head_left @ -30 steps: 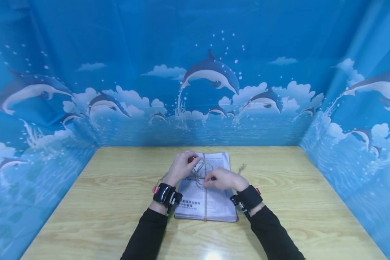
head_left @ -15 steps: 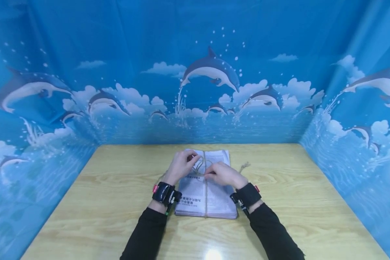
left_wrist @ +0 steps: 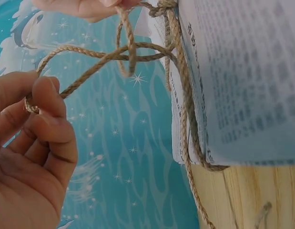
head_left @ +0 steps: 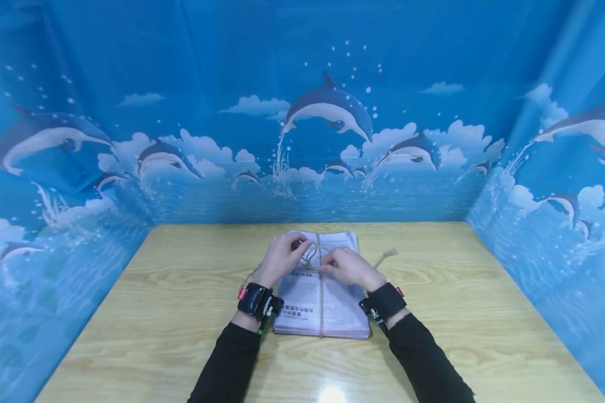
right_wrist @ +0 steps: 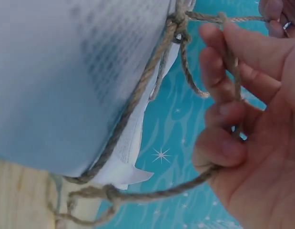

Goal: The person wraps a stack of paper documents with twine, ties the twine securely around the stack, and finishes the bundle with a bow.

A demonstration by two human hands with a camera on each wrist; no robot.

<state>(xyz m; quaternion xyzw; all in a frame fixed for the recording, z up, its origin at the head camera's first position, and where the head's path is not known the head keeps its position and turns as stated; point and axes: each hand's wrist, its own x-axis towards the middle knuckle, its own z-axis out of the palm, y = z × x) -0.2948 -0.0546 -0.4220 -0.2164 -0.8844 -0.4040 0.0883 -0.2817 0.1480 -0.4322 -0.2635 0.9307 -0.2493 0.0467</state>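
A stack of newspapers (head_left: 302, 296) lies on the table, with twine (head_left: 321, 305) running lengthwise and across it. My left hand (head_left: 282, 257) pinches a loop of the twine (left_wrist: 85, 78) between thumb and fingers, above the stack's far left part. On the right, my right hand (head_left: 350, 266) holds another length of twine (right_wrist: 235, 76); thumb and index pinch it while the other fingers curl round it. A knot (right_wrist: 178, 24) sits where the strands cross on the paper. One frayed twine end (head_left: 390, 253) sticks out beyond the right hand.
The wooden table (head_left: 181, 280) extends to both sides of the stack. A blue curtain (head_left: 206, 112) printed with dolphins stands behind the table and along its sides. Both wrists wear black straps with cameras.
My right hand has moved slightly away from me and its fingers have drawn the twine nearer the crossing. The frayed end has shifted to the right. My left hand stays almost still.
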